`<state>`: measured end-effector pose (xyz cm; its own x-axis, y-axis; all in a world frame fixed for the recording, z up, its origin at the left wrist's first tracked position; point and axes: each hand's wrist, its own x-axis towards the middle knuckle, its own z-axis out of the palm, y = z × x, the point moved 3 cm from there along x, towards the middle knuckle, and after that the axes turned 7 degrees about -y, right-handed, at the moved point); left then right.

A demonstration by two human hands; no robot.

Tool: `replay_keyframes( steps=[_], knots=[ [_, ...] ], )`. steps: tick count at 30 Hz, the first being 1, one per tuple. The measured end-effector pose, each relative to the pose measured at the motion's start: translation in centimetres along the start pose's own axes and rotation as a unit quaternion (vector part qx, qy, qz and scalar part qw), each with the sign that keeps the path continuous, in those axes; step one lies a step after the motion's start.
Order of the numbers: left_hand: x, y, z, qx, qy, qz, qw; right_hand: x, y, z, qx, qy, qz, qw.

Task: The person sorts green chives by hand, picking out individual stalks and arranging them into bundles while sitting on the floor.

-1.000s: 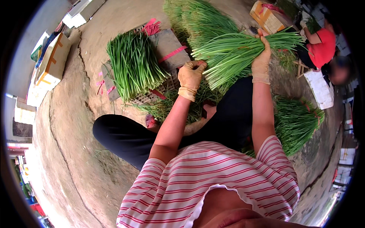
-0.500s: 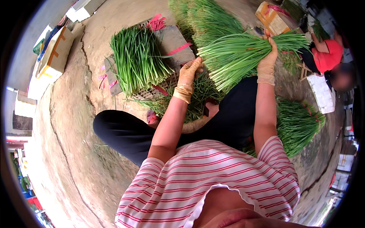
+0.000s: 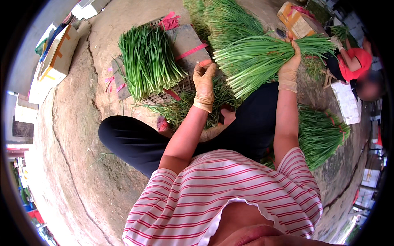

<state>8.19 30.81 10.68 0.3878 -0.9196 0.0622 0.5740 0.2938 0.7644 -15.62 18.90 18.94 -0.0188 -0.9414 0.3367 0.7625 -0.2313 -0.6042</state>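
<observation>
Moved since half a second ago: left hand (image 3: 204,82), now turned more upright and drawn back a little from the pale ends of the bunch of green stalks (image 3: 256,57). Found right hand (image 3: 289,63) and bunch in nearly the same place as then.

Grip, right: closed around the bunch, toward its leafy end. Bunch located ahead of the bent right knee (image 3: 256,110), apparently off the floor, pale ends fanned out toward the left hand, green tips trailing past the right.

Grip, left: fingers curled in toward the thumb, just beside the fan of pale ends. Cannot tell whether anything thin sits between the fingertips. Contact with the bunch not confirmed.

Noted nearby: pile of stalks (image 3: 147,59), ends roughly level, laid over a crate (image 3: 156,99) beside a grey board (image 3: 186,43) with a pink strap (image 3: 192,51); loose scraps (image 3: 188,105) on the floor below the left hand; larger heap (image 3: 232,22) beyond; bundle with a red tie (image 3: 320,135) at the right. Noted also a co-worker (image 3: 353,63) in red, upper right.

Step in hand, as judged: picking over the bunch, right hand steadying, left hand working at the pale ends. Next move judged to call for a steady, uncrushing right-hand hold and a light left-hand pinch on single blades, without disturbing the fan.
</observation>
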Motion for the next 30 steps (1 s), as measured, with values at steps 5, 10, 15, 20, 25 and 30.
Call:
replay_keyframes(
  steps=[5,10,15,20,25,30],
  knots=[
    [0.0,-0.5,0.5,0.021,-0.029,-0.079,0.996,0.3,0.2,-0.6,0.013,-0.033,0.009,0.999],
    [-0.2,-0.7,2.0,-0.016,0.008,-0.039,0.999,0.0,0.7,0.4,-0.001,-0.023,0.016,1.0],
    [-0.3,-1.6,1.0,-0.021,0.02,-0.086,0.996,-0.1,0.5,0.3,0.02,-0.034,0.014,0.999],
    [-0.2,-1.6,1.3,-0.037,0.039,-0.037,0.998,-0.3,0.8,0.9,-0.021,-0.009,0.024,0.999],
    [0.6,-2.2,0.9,-0.032,0.091,-0.114,0.989,0.0,1.1,0.6,-0.011,-0.04,0.027,0.999],
    [1.2,-3.3,-0.7,-0.025,0.099,-0.112,0.988,-0.5,1.3,1.4,-0.013,-0.008,0.045,0.999]
  ],
)
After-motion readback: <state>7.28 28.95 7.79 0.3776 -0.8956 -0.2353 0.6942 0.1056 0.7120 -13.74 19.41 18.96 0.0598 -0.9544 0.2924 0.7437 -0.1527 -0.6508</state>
